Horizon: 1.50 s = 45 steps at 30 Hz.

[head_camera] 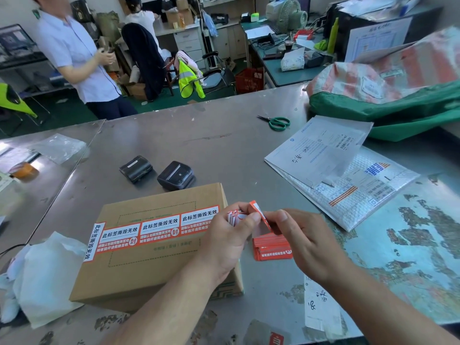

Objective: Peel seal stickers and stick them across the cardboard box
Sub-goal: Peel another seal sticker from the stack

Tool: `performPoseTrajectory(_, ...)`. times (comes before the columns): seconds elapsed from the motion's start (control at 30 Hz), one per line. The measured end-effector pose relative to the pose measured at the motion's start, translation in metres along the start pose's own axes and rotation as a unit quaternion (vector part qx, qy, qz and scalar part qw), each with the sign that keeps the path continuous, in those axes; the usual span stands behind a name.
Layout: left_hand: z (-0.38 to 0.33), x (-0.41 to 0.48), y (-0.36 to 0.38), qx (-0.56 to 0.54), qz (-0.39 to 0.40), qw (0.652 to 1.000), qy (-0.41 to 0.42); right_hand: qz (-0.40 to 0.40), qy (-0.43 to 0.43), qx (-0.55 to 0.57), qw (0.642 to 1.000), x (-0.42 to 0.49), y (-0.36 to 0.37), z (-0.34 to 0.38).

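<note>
A flat brown cardboard box [139, 267] lies on the metal table in front of me. Three orange-and-white seal stickers [159, 229] run in a row across its top, and another [95, 241] wraps over its left edge. My left hand [230, 239] and my right hand [303, 241] meet just right of the box, both pinching one orange seal sticker [258, 214] that is partly curled off its white backing. Under my hands, a stack of orange stickers [272, 247] rests on the table beside the box.
Two small black devices [175, 175] sit beyond the box. Bubble mailers with papers [331, 168] lie at right, green scissors [277, 122] farther back, big sacks [388, 95] at far right. Crumpled white plastic [47, 275] lies left of the box. A person stands beyond the table.
</note>
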<state>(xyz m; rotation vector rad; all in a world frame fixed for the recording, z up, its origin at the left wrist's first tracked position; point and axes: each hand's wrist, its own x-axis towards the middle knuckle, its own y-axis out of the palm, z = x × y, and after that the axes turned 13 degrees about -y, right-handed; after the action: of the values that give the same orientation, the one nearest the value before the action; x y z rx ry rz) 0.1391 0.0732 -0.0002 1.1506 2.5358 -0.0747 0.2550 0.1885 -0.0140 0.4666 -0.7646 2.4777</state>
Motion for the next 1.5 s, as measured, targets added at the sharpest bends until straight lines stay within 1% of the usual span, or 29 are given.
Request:
performPoseTrajectory(0.13, -0.005, -0.003, 0.010, 0.001, 0.017, 1.000, -0.008, -0.016, -0.013, -0.012, 1.000, -0.003, 0.004, -0.002)
performPoseTrajectory(0.33, -0.007, -0.001, 0.013, 0.043, -0.009, 0.999, -0.013, -0.047, -0.022, -0.029, 0.998, -0.005, 0.005, -0.004)
performPoseTrajectory(0.4, -0.006, 0.000, 0.015, 0.043, -0.013, 0.998, -0.034, -0.044, -0.021, -0.045, 0.998, -0.006, 0.005, -0.005)
performPoseTrajectory(0.5, -0.008, 0.002, 0.018, 0.031, -0.003, 0.995, -0.093, -0.052, -0.020, -0.066, 0.996, -0.009, 0.003, -0.009)
performPoseTrajectory(0.57, -0.010, 0.004, 0.020, 0.015, 0.004, 0.990, -0.143, -0.051, -0.025, -0.099, 0.993, -0.011, 0.002, -0.011)
performPoseTrajectory(0.63, -0.010, 0.006, 0.022, 0.012, -0.002, 0.986, -0.168, -0.045, -0.027, -0.131, 0.990, -0.012, 0.003, -0.012)
performPoseTrajectory(0.7, -0.009, 0.010, 0.023, 0.022, -0.009, 0.988, -0.151, -0.044, -0.008, -0.120, 0.992, -0.011, 0.002, -0.013)
performPoseTrajectory(0.77, -0.009, 0.011, 0.022, 0.040, -0.007, 0.992, -0.118, -0.051, 0.033, -0.045, 0.997, -0.010, 0.001, -0.015)
performPoseTrajectory(0.83, -0.009, 0.010, 0.020, 0.062, -0.007, 0.994, -0.090, -0.060, 0.056, 0.027, 0.996, -0.009, -0.002, -0.017)
performPoseTrajectory(0.9, -0.009, 0.010, 0.019, 0.073, -0.012, 0.994, -0.078, -0.069, 0.057, 0.053, 0.995, -0.008, -0.005, -0.017)
performPoseTrajectory(1.03, -0.007, 0.011, 0.021, 0.089, -0.038, 0.993, -0.069, -0.069, 0.055, 0.041, 0.995, -0.007, -0.005, -0.018)
performPoseTrajectory(1.1, -0.007, 0.011, 0.021, 0.071, -0.044, 0.994, -0.070, -0.076, 0.053, 0.039, 0.995, -0.006, -0.005, -0.019)
performPoseTrajectory(1.27, -0.011, 0.011, 0.021, 0.024, -0.024, 0.997, -0.063, -0.076, 0.039, 0.035, 0.996, -0.005, -0.006, -0.018)
performPoseTrajectory(1.4, -0.012, 0.011, 0.024, 0.033, -0.018, 0.998, -0.055, -0.068, 0.029, 0.031, 0.997, -0.006, -0.006, -0.017)
performPoseTrajectory(1.5, -0.012, 0.011, 0.025, 0.036, -0.003, 0.996, -0.080, -0.049, 0.012, 0.031, 0.998, -0.007, -0.005, -0.015)
